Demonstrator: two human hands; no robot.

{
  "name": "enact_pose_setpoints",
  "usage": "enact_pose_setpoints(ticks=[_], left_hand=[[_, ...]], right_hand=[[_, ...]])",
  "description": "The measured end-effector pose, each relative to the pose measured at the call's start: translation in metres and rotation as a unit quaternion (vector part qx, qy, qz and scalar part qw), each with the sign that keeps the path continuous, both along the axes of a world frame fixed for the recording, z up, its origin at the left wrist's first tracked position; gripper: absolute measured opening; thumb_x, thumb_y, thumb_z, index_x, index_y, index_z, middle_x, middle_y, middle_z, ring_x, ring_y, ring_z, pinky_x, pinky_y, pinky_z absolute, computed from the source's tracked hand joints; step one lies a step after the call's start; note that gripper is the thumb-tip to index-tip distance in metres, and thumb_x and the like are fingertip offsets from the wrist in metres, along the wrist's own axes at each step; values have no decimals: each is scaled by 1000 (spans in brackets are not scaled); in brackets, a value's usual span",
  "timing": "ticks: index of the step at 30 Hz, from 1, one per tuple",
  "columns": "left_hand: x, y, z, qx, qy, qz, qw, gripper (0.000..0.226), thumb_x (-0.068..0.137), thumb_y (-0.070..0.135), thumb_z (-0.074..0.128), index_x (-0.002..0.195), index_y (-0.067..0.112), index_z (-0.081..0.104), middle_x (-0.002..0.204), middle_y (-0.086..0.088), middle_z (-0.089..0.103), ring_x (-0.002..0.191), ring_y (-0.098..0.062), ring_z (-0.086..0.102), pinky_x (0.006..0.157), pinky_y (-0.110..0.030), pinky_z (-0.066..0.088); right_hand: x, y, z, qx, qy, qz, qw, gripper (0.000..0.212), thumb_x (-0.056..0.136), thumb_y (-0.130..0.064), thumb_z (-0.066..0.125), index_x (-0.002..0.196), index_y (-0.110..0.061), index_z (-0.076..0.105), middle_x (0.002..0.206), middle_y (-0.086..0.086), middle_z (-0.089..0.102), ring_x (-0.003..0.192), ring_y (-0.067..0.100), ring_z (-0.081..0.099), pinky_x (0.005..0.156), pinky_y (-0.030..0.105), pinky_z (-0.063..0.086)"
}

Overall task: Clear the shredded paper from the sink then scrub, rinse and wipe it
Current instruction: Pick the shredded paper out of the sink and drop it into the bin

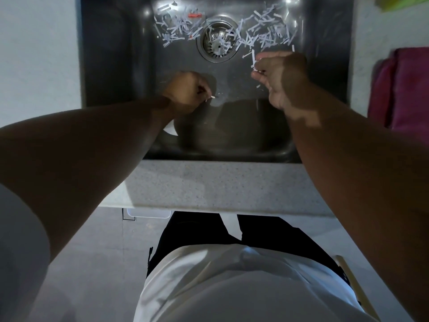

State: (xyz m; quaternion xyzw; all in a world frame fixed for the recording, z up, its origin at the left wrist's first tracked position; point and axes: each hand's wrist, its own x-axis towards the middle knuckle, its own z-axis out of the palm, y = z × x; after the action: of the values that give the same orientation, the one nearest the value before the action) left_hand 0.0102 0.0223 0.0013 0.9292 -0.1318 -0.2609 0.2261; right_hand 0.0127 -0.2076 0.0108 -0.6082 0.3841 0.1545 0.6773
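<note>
Shreds (262,36) ring drain (217,40); L hand (185,94) & R hand (281,75) fingers pinching strips; magenta towel (404,89) R of sink (111,66).

One sink (111,54), one drain strainer (217,39), two hands in it: left hand (185,91), right hand (281,75). Shredded paper (262,34) strips, way too many to count, maybe a hundred-ish. One magenta towel (404,89) at 3 o'clock.

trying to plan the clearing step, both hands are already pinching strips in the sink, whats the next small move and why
Probably reach the right hand forward to gather the heap of shredded paper beside the drain strainer. It holds only a few strips, the near sink floor looks almost bare, and most paper lies around and partly over the drain.
</note>
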Motion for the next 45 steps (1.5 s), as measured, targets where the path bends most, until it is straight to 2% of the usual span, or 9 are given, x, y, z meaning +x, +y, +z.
enact_pose_setpoints(ticks=[8,13,19,21,27,35,38,41,45], left_hand=[[-2,-2,-16,61,-41,-111,991,19,93,19,66,104,16,81,115,-7,73,107,-30,67,100,-39,51],[-4,-9,-32,113,-78,-165,977,24,102,18,49,113,6,67,120,-17,60,108,-38,59,94,-45,51],[9,-13,-37,-27,-60,142,988,14,97,15,61,96,14,75,95,-3,74,88,-14,67,85,-24,52],[9,-13,-35,-61,-15,162,985,12,95,16,67,92,17,79,90,3,75,83,-7,68,85,-22,54],[9,-17,-35,-33,-4,52,998,11,92,17,72,95,18,83,98,6,78,91,-5,69,92,-20,51],[17,-27,-40,104,-87,-155,979,19,98,14,55,110,9,68,117,-16,65,106,-36,62,91,-42,52],[31,-30,-38,52,-51,-70,995,15,96,13,59,102,13,72,104,-9,71,101,-26,68,83,-22,48],[43,-37,-40,-52,-35,132,989,15,96,14,63,99,15,77,97,0,74,77,5,65,71,-9,46],[34,-67,-33,-104,-13,77,992,16,91,8,66,91,15,80,88,3,74,63,16,60,67,-2,45]], right_hand=[[0,0,-2,8,-12,-8,1000,27,89,11,64,71,-9,72,61,2,69,52,9,69,70,28,62],[2,-6,-5,24,8,1,1000,31,97,6,55,76,-9,72,59,-2,72,59,9,73,75,29,63],[1,-4,-6,40,-24,-27,999,26,91,12,62,72,-4,71,55,3,70,52,11,70,62,22,58],[2,-4,-8,36,-27,-23,999,27,90,12,63,71,-5,71,55,2,70,51,11,70,62,22,58],[4,-10,-13,58,-27,-19,998,24,96,10,53,84,0,71,61,4,74,58,13,73,63,23,59],[2,-11,-7,87,-33,-5,996,24,97,12,48,115,10,63,74,5,75,68,14,74,73,26,62],[3,-13,-3,59,-41,-25,997,35,89,12,59,124,11,61,94,10,65,77,16,68,69,25,59],[7,-11,2,104,-33,-88,990,32,96,11,55,128,9,61,109,14,63,75,13,62,69,21,60],[10,-17,-6,133,-51,-150,978,34,98,14,50,131,12,57,131,18,60,83,11,61,72,19,58]])
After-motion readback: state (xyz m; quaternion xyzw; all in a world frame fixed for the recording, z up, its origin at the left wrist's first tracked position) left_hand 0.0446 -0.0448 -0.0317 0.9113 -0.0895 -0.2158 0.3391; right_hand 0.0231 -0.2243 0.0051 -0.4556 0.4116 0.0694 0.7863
